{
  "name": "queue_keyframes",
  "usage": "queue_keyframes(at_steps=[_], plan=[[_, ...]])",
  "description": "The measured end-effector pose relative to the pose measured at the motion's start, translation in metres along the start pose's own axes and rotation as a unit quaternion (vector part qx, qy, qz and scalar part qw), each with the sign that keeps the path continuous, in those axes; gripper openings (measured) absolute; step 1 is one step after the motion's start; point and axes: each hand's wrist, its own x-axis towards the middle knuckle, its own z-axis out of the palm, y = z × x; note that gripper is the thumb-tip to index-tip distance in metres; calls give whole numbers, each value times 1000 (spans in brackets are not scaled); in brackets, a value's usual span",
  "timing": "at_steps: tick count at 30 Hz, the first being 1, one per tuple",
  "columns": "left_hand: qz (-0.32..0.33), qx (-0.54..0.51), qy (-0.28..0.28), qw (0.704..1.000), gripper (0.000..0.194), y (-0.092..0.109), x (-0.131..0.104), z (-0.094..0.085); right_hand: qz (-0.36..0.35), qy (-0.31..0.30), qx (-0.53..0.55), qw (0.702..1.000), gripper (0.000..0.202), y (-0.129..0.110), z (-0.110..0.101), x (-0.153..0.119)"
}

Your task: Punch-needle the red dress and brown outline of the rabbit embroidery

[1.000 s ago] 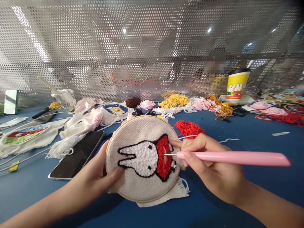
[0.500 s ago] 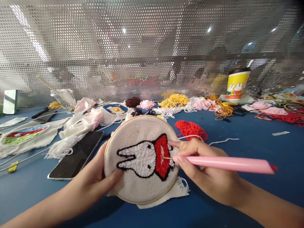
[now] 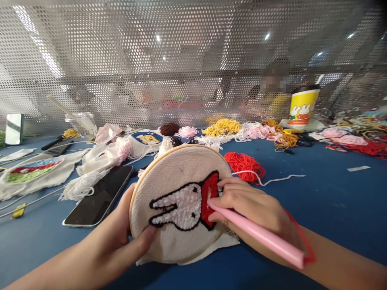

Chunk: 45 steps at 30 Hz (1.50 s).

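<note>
My left hand (image 3: 123, 237) grips the left edge of a round embroidery hoop (image 3: 169, 159), thumb on the front of the cream cloth. On the cloth lies a sideways rabbit (image 3: 184, 205) with a white head, black outline and red body. In my right hand (image 3: 256, 205) is a pink punch needle (image 3: 263, 237), its tip end against the pale gap in the red part. The metal needle is not visible. Red yarn (image 3: 299, 233) trails from the handle's back end across my right wrist. Loose cloth hangs below the hoop.
A black phone (image 3: 99, 197) lies left of the hoop. Behind it are a red yarn bundle (image 3: 246, 166), yellow yarn (image 3: 222, 128) and a yellow cup (image 3: 303, 106). Another stitched cloth (image 3: 33, 171) rests at left. A perforated metal screen (image 3: 193, 60) stands at the back.
My right hand has moved in against the cloth, and the punch needle's back end has swung downward and left. Its metal needle no longer shows. The hoop has tilted a little.
</note>
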Motion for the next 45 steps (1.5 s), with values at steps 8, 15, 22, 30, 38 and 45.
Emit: queue_keyframes(at_steps=[8,15,22,30,38,45], plan=[[-14,9,-4,1000,71,2,2,-1,-14,-33,-26,999,17,-2,1,-1],[-71,-101,0,992,61,1,7,2,160,-12,102,982,3,-1,-7,-8],[-113,-144,53,982,54,2,7,8,188,54,234,952,12,5,-5,-10],[-90,-121,5,989,57,2,7,2,161,12,198,967,9,5,-2,-11],[-70,-111,-6,991,64,5,5,3,120,-17,84,989,12,1,-5,-6],[-65,-114,-10,991,62,5,6,2,67,4,13,998,12,-5,-2,1]])
